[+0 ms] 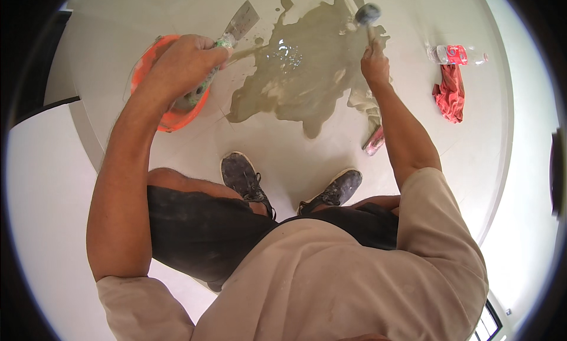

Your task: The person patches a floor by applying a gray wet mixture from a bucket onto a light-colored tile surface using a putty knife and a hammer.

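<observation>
My left hand is closed round the handle of a scraper, its flat metal blade angled up to the right. Beneath that hand sits an orange bucket, partly hidden by my hand and forearm. My right hand grips the pale handle of a mallet. The dark mallet head is slightly blurred and hangs over the far right edge of a wet grey-brown puddle of slurry. That puddle spreads unevenly over the light floor between my hands.
On the right a clear bottle with a red label lies on its side, beside a crumpled red cloth. A red-handled tool rests near my right forearm. My dark shoes stand on the floor below the puddle.
</observation>
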Demonstrator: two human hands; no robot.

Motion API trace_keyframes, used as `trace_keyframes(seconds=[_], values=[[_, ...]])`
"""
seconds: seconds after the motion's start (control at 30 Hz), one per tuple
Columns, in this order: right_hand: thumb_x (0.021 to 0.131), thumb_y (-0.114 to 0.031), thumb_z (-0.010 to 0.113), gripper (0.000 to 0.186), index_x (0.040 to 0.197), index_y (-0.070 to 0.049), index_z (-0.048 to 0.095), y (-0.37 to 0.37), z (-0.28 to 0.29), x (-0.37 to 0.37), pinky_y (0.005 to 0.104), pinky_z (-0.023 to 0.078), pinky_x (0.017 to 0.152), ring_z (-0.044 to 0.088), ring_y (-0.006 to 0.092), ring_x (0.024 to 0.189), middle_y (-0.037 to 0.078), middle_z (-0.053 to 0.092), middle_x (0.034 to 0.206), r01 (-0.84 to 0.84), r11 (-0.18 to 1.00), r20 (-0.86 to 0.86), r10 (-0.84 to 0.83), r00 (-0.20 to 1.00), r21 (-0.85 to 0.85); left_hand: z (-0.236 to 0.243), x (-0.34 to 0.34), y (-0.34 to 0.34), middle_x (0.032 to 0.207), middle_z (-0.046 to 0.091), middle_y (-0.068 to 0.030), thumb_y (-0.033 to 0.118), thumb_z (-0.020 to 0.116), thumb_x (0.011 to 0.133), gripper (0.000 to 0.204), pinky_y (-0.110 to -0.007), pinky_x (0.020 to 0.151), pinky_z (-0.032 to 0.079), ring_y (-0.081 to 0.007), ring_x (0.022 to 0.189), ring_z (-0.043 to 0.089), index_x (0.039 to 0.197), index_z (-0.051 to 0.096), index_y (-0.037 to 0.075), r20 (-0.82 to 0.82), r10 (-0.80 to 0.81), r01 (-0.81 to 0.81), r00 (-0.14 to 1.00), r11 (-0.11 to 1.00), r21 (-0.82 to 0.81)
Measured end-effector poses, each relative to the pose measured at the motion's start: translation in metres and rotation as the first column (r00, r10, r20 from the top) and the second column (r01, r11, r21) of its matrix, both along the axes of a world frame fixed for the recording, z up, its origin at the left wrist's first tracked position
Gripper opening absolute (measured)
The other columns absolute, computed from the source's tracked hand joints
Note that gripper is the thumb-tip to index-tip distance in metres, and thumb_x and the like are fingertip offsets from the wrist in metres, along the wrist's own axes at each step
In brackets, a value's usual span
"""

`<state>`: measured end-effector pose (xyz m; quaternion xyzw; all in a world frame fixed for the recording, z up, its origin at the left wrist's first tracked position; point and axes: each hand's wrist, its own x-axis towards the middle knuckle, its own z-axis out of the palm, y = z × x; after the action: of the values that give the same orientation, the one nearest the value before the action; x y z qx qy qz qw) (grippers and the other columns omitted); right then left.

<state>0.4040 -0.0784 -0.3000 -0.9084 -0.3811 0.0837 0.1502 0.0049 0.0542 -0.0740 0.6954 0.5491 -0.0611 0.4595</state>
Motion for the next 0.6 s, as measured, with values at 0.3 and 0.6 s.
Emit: trace_keyframes(seconds=[0.3,0.6], values=[[0.102,-0.034,0.047,0.044,0.142,-0.017,0.053,0.009,-0.003,0.022,0.0594,0.053,0.087,0.066,0.0522,0.098,0.031,0.070,0.105,-0.128,0.992,0.000,0.128,0.992,-0.002,-0.003,0.001,-0.002,0.065,0.049,0.0001,0.035,0.061,0.083,0.030,-0.033,0.060,0.037,-0.0129,0.063,0.046,0.078,0.063,0.006,-0.026,0.001,-0.001,1.000,1.000,0.019],[0.100,-0.030,0.049,0.041,0.138,-0.015,0.054,-0.008,-0.031,0.041,0.0592,0.052,0.087,0.066,0.0517,0.099,0.031,0.069,0.107,-0.176,0.984,0.059,0.178,0.982,-0.034,-0.005,0.012,-0.001,0.065,0.048,-0.0003,0.035,0.061,0.082,0.030,-0.034,0.060,0.035,-0.0135,0.063,0.045,0.077,0.062,0.005,0.012,-0.030,0.030,0.999,0.999,0.038]])
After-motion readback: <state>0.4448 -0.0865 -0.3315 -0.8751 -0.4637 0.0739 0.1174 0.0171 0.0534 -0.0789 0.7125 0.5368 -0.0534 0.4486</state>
